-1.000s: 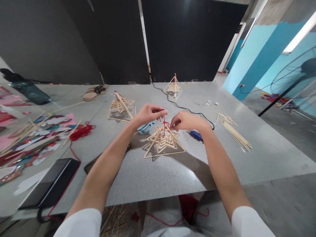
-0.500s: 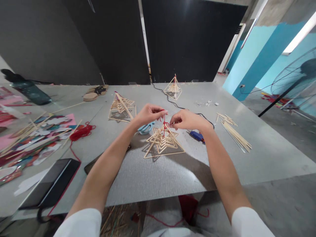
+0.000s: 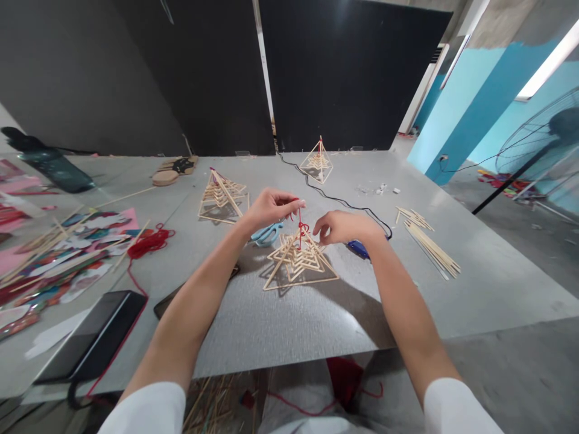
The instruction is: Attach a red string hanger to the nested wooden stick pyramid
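Pinching red yarn [image 3: 303, 227]: left hand [image 3: 274, 207] (right hand [image 3: 346, 227] loosely curled, fingertips parted).

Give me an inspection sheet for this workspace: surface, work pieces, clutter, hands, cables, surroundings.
Surface: grey table, glare near its front edge.
Work pieces: stick pyramid on the table, red string at its top.
Clutter: scissors, red yarn, coloured scraps to the left; blue tool, stick bundle to the right.
Hands: left hand pinches the red string; right hand curled beside the stick pyramid, grip unclear.
Cables: black cable crosses the table behind the right hand.
Surroundings: black panels behind, fan to the right.
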The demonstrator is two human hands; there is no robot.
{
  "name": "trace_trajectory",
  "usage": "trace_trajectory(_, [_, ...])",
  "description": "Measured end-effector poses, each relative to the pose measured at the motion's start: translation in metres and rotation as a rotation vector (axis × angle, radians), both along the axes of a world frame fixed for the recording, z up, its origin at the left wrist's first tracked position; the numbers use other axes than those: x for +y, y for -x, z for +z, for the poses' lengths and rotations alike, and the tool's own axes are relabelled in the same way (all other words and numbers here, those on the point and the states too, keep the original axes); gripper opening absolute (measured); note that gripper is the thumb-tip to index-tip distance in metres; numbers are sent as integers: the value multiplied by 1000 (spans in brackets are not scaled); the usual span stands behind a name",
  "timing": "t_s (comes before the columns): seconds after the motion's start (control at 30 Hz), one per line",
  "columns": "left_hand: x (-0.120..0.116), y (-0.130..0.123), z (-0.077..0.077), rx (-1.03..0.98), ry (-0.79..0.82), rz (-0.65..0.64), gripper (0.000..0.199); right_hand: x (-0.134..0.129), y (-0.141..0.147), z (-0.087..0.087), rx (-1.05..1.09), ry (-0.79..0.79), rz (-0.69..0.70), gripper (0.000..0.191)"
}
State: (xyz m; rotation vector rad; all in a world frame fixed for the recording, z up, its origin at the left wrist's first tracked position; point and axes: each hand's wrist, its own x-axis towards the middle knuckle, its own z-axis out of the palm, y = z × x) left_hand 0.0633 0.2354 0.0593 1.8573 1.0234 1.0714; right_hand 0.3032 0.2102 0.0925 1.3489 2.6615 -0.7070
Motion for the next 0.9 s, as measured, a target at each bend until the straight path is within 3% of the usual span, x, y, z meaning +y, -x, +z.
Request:
trace_trajectory(0.2, [0, -1, 1, 4, 10, 7, 40, 2, 6, -9, -45, 31, 68, 50])
trace_trajectory(0.5, [-4, -3, 4, -40, -40, 62, 43, 0, 5, -5, -75, 26, 48, 55])
trace_trajectory(0.77, [0, 0, 0, -12, -7, 18, 38, 5, 3, -11, -87, 63, -20, 65])
trace_trajectory(0.9, [0, 1, 0, 14, 2, -14, 37, 4, 2, -9, -39, 29, -21, 58])
